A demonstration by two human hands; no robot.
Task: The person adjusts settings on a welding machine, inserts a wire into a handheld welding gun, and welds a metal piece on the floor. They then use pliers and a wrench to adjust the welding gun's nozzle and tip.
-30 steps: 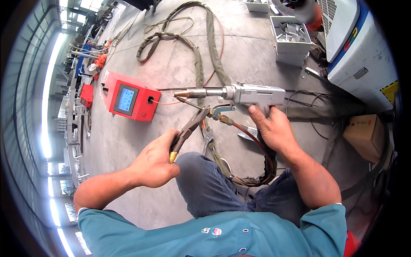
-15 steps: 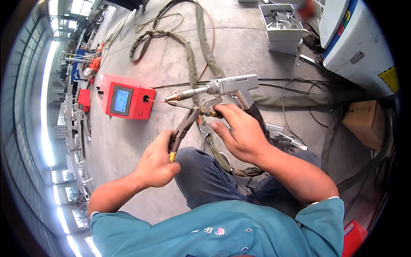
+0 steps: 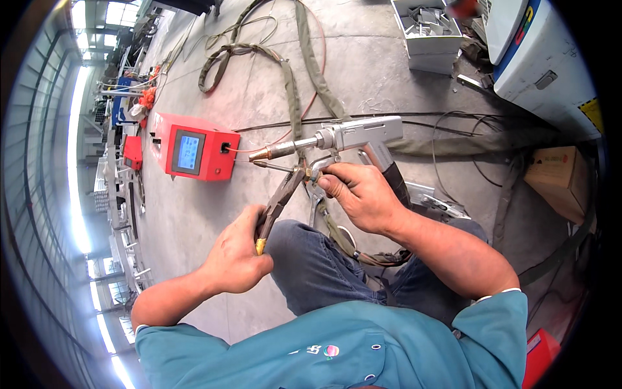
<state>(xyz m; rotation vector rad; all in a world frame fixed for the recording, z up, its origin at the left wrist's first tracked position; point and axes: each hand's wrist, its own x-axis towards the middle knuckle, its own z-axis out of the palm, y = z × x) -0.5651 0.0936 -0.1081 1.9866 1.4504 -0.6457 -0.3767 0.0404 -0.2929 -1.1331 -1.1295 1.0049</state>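
From my end, I have my left grip (image 3: 238, 253) wrapped around the dark steel pliers with a yellow handle end (image 3: 277, 205), their head slanting up and right. Thumb and fingers of my right grip (image 3: 364, 198) are pinched around a small brass hose fitting (image 3: 313, 175), partly hidden by the fingertips. The pliers' head meets that fitting just left of my right grip; I can't tell how hard it bites.

Just above my right grip lies the pistol-shaped silver metal torch (image 3: 366, 134), its copper-coloured conical nozzle (image 3: 260, 154) pointing left. A thin dark metal tube (image 3: 275, 166) runs below the nozzle, above the pliers.

Up and left of my left grip stands a red metal box with a lit blue screen (image 3: 222, 152). Farther above both, a grey-green sleeved hose (image 3: 290, 97) loops over the grey concrete floor (image 3: 369, 71). Well up and right of my right grip sits a white bin of metal offcuts (image 3: 434, 63); to its right, a brown cardboard box (image 3: 549, 178).
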